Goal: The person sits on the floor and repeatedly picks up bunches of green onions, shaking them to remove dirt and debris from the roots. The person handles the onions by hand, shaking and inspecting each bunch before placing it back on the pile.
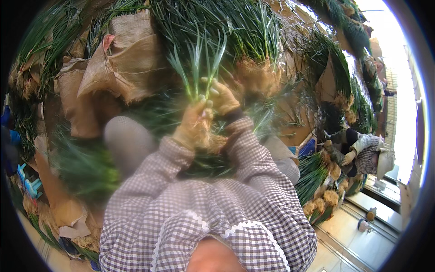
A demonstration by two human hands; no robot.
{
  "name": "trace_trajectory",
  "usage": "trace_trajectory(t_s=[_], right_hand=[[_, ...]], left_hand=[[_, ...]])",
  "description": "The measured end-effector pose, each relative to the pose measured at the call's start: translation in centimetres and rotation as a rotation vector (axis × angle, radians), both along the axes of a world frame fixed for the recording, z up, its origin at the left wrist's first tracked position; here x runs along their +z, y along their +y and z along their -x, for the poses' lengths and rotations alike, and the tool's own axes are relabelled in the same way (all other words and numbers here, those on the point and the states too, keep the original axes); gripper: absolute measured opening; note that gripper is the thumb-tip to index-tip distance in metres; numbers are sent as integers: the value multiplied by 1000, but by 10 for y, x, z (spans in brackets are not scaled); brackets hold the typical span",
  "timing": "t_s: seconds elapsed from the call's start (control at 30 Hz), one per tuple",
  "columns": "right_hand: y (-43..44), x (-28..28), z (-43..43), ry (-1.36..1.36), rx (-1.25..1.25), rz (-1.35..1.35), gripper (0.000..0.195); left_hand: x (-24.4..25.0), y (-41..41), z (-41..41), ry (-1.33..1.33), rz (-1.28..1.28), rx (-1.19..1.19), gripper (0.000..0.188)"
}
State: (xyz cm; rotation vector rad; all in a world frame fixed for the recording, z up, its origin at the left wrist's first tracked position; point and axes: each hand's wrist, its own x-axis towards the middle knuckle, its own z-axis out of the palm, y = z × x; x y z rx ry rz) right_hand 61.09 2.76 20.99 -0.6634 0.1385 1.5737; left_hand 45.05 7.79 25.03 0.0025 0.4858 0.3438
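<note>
My left hand (194, 123), in a pale work glove, closes around the lower stalks of a small bunch of long-leaved green plants (196, 68). The leaves fan upward, away from me, and blurred tan roots (212, 142) hang below the grip. My right hand (223, 97), gloved too, is just above and to the right, its fingers curled at the bunch's right-hand stalk. Beneath my hands, between my knees, more green leaves (207, 166) lie in a blur. Ahead to the right rests a large pile of the same plants (255, 30) with a thick mat of fibrous roots (258, 74).
A brown woven sack (119, 64) lies crumpled ahead to the left. Left of my knee are blurred greens (85, 163) and a light-blue plastic object (30, 182). At right, another person (365, 153) in gloves and hat is beside rooted bundles (312, 173). A blue box (307, 146) stands nearer.
</note>
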Motion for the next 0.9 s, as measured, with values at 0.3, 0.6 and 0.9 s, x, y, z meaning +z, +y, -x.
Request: trace_trajectory(t_s=[0.3,0.6,0.9], right_hand=[[34,13,25,-1711,-11,824,22],[-14,13,-176,-1956,507,995,50],[3,87,-96,-2578,621,598,15]], left_hand=[[23,2,-14,403,-192,118,7],[59,54,-15,330,-431,281,12],[-7,34,-47,418,-319,-65,35]])
